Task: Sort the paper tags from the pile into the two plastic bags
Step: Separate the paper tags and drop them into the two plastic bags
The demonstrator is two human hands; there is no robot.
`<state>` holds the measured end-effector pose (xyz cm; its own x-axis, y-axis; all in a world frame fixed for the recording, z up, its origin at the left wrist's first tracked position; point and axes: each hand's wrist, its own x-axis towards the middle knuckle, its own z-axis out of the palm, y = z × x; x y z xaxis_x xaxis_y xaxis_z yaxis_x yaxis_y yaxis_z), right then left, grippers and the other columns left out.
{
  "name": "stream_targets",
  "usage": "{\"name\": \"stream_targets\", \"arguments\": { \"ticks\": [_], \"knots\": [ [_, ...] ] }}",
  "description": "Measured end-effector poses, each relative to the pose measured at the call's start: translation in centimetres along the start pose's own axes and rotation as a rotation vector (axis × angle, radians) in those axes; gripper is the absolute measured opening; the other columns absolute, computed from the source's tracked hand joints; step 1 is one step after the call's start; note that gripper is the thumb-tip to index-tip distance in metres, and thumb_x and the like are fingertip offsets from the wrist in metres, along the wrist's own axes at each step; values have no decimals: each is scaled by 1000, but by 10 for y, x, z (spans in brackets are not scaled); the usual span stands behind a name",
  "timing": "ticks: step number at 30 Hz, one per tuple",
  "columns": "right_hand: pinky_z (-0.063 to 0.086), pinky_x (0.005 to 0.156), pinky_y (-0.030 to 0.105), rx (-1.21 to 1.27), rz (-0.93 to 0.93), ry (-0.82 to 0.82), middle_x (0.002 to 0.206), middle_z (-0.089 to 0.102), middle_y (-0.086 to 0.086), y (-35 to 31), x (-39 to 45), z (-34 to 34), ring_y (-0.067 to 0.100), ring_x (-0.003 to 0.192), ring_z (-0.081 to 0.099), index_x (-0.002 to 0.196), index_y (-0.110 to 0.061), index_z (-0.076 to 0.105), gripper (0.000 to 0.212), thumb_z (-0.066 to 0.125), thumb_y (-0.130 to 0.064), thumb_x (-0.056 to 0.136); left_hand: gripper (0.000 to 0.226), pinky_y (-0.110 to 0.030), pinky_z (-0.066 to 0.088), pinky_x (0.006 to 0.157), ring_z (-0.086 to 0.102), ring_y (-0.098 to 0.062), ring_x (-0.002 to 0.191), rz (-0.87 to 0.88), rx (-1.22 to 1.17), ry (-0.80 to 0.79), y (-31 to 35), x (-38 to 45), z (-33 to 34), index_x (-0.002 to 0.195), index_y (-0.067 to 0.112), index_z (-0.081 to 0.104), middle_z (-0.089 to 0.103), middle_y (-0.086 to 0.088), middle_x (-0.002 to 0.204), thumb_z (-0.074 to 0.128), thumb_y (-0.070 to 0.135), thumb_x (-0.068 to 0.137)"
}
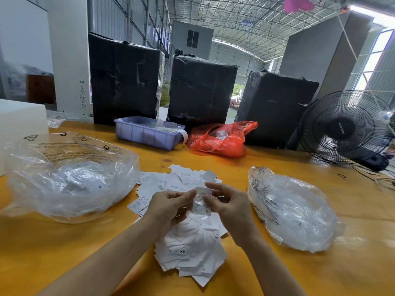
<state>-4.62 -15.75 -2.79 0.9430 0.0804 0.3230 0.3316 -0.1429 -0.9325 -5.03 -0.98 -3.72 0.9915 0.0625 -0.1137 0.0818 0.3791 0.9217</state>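
Both hands pinching one paper tag above the pile, mid-frame.

I see my left hand [171, 205] and right hand [227, 207] each with a fingertip grip closed on the same tag [202, 202], held upright, long axis running top to bottom of the frame; an "S" reads at its lower edge, the finer print too small for me to make out. Below it the pile of tags [190, 251] spreads over the yellow tabletop [64, 253], with "XS" legible on one near the bottom and "S" on another. The large clear bag [70, 178] at left shows a tag marked "XL" through the plastic; its warning print is hard to read. The smaller clear bag [295, 210] sits at right, contents unclear. The fan [344, 127] at the right edge is partly cut off.
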Motion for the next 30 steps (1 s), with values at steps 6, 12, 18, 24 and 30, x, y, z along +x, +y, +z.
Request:
{"name": "stream_targets", "arguments": {
  "ticks": [6,12,18,24,30],
  "knots": [
    [57,81,43,3,-5,-19,89,69,15,0,1,-2,31,85,67,100,-16,69,24,67,1,83,18,-16,44,42,53,-9,44,25,105,-2,0,2,-1,70,0,69,65,-6,56,72,16,78],
    [56,63,23,-15,40,-93,78,71,10,-3,1,-7,12,62,64,100,-1,70,23,73,-11,79,18,-25,47,59,56,-23,66,156,175,14,-1,3,-3,75,-3,66,67,-15,70,68,14,83],
    [53,60,21,33,95,-122,72,69,11,-2,1,-11,14,61,64,83,-2,70,9,75,-5,77,15,-32,57,72,65,-20,70,185,217,-18,1,4,-4,74,2,63,64,-13,71,68,12,84],
    [54,59,21,160,88,45,67,68,10,-1,4,-13,17,61,63,77,-4,68,6,70,1,80,41,-24,54,56,68,-19,65,38,201,-134,7,-3,-3,98,4,64,73,-11,82,77,28,67],
    [54,61,23,200,87,140,81,70,13,-2,5,-15,17,69,68,90,-9,68,6,67,-6,85,44,-25,58,60,70,-19,64,104,256,-175,3,-5,0,103,0,58,73,-15,75,77,-10,65]
  ]
}}
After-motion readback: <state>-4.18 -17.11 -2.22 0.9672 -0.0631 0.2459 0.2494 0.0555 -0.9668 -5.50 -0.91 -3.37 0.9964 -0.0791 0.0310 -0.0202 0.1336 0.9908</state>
